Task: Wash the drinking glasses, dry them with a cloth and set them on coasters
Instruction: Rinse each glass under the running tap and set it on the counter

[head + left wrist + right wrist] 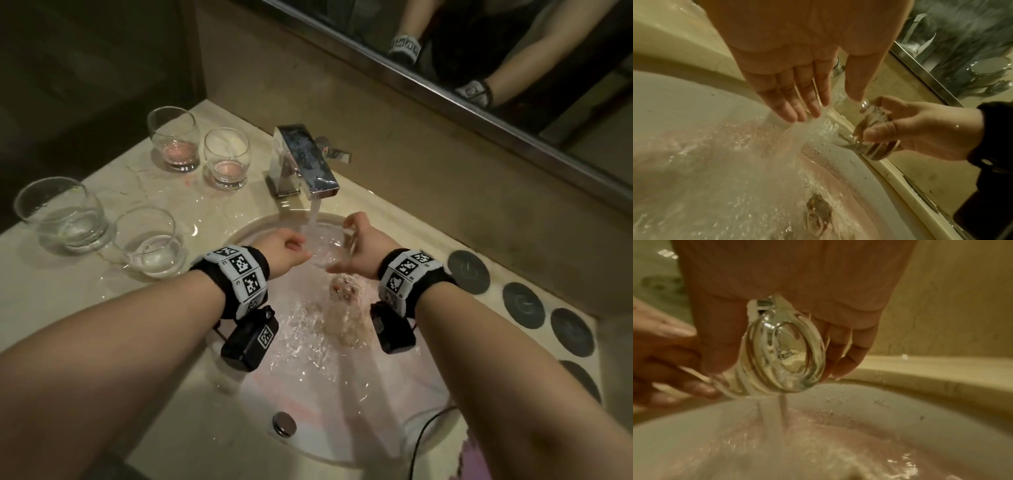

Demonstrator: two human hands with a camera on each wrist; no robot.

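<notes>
My right hand [356,245] grips a clear drinking glass [330,248] on its side under the running tap [305,164]; thumb and fingers wrap its base [785,353]. In the left wrist view the same glass [873,129] sits in that hand [920,129]. My left hand [287,248] is beside the glass with fingers [797,104] straight in the stream, holding nothing. Two glasses with pink dregs [174,140] [227,159] and two with clear water [63,216] [150,240] stand on the counter at left. Several dark round coasters [524,305] lie along the right.
The white sink [394,428] holds swirling pinkish water around the drain [342,291]. A chrome plug knob [284,423] sits on its near rim. The marble counter [51,291] is wet. A mirror [513,85] runs along the back wall.
</notes>
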